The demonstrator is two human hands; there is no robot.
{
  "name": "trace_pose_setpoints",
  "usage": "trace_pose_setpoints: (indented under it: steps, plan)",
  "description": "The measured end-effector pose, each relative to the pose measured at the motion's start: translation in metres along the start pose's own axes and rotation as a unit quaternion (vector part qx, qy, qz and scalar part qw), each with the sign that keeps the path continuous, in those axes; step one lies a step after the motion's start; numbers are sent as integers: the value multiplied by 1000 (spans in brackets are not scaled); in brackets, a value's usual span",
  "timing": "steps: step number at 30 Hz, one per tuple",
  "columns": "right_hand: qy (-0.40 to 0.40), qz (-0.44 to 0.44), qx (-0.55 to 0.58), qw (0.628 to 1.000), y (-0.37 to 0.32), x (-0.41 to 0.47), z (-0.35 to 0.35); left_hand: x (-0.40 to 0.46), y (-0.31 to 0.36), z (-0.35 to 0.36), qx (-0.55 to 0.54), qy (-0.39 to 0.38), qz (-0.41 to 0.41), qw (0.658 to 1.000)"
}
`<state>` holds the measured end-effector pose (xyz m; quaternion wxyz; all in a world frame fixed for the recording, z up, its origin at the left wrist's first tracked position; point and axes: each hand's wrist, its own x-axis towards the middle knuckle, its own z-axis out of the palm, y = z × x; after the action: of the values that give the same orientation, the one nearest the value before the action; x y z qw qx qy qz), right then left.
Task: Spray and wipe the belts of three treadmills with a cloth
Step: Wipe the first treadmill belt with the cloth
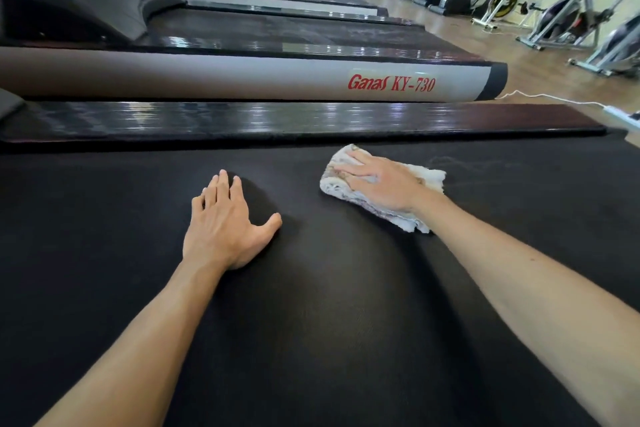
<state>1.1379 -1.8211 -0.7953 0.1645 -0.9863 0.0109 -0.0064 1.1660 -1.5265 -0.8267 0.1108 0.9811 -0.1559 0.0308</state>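
Your left hand (225, 222) is resting flat with fingers spread on the black treadmill belt (329, 322), while your right hand (377, 180) is pressing, palm down, the white cloth (429, 180) onto it nearby.

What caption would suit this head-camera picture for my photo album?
Right hand presses a white cloth on a black treadmill belt; left hand rests flat beside it.

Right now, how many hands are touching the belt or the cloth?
2. The left hand lies flat and bare on the belt, left of centre. The right hand presses the cloth onto the belt, further right. No spray bottle is visible.
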Motion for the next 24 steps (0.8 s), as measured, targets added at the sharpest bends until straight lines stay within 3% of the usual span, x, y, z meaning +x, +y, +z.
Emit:
trace_pose_setpoints:
  steps: [3, 6, 12, 16, 20, 24]
  plan:
    - [33, 72, -64, 995, 24, 13, -1, 0, 0, 1, 3, 3, -2, 1000]
    - [77, 120, -43, 989, 8, 33, 8, 1, 0, 0, 0, -3, -1, 1000]
    - [33, -10, -63, 997, -45, -38, 29, 1, 0, -1, -4, -6, 2, 1000]
    - [50, 43, -70, 995, -1, -104, 15, 1, -2, -1, -7, -14, 20, 1000]
    - [49, 108, -93, 989, 2, -74, 7, -1, -2, -5, 7, -4, 68, 998]
    - [35, 69, -93, 993, -36, -92, 22, -22, 24, -9, -13, -32, 157, 987]
